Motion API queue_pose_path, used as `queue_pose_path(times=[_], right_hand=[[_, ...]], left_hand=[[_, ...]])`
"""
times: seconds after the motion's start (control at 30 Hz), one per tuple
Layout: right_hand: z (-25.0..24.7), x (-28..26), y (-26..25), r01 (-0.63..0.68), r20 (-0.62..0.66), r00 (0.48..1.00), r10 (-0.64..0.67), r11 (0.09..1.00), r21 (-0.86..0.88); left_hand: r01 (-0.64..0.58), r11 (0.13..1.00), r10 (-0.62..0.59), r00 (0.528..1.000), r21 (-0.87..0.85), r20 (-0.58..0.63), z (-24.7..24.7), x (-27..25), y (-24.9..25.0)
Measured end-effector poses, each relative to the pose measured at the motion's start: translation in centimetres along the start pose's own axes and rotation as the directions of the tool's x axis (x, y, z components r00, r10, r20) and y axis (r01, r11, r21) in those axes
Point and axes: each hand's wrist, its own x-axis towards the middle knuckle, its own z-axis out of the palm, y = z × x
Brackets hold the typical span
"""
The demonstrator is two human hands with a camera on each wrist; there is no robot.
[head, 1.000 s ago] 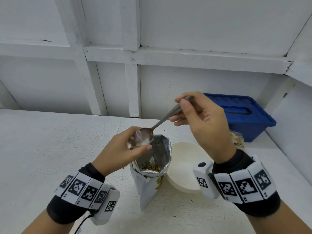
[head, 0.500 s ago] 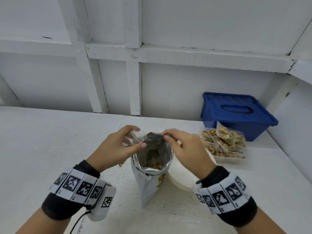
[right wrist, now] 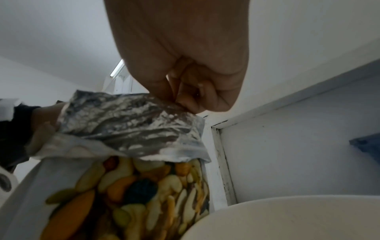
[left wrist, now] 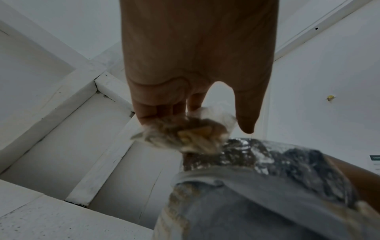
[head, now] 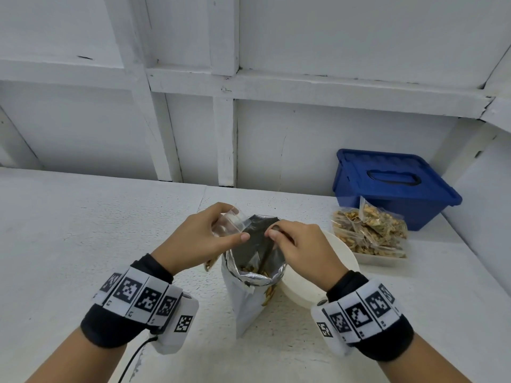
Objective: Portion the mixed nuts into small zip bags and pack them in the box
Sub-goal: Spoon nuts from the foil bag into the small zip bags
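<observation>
A tall foil bag of nuts (head: 253, 275) stands open in the middle of the white worktop (head: 83, 230). Nuts show at the bottom of it, and a picture of nuts is printed on its front.

The left hand (head: 199, 241) is at 9 o'clock from the foil bag's mouth. Its thumb and fingers are curled round a small clear zip bag (head: 231, 223) and hold it beside the rim. From the left wrist you can see some nuts inside the small zip bag (left wrist: 191, 134), though it looks blurry.

The right hand (head: 301, 247) is at 3 o'clock from the mouth. Its fingers are bent and pinch the top end of a spoon (head: 266, 252). The thin handle goes straight down into the foil bag, and the scoop end is hidden among the nuts. From the right wrist, the curled fingers (right wrist: 197, 95) sit just at the foil rim.

A round white bowl (head: 343, 261) sits just beside the foil bag at 3 o'clock, partly under the right wrist. Farther off at 2 o'clock, a clear tray (head: 384, 258) holds a pile of filled zip bags (head: 367, 230). Right behind the tray is a blue box (head: 392, 186) with its lid on.
</observation>
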Motion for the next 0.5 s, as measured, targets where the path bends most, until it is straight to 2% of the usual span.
queue_pose_path(times=[0.13,0.27,0.5], right_hand=[[-0.4,0.2,0.1,-0.118,-0.050,0.991,0.127,0.980,0.160],[-1.0,0.1,0.2,-0.177,-0.125,0.968,0.218,0.944,0.280],[-2.4,-0.1,1.0,-0.301,-0.198,0.860,0.470,0.782,0.546]], left_hand=[[-0.016,1.000,0.016,1.000,0.004,0.007,0.0,-0.1,-0.1],[-0.036,0.999,0.037,0.999,-0.009,0.018,-0.2,-0.3,0.2],[-0.079,0.997,0.078,0.996,0.016,0.032,-0.6,-0.8,0.3]])
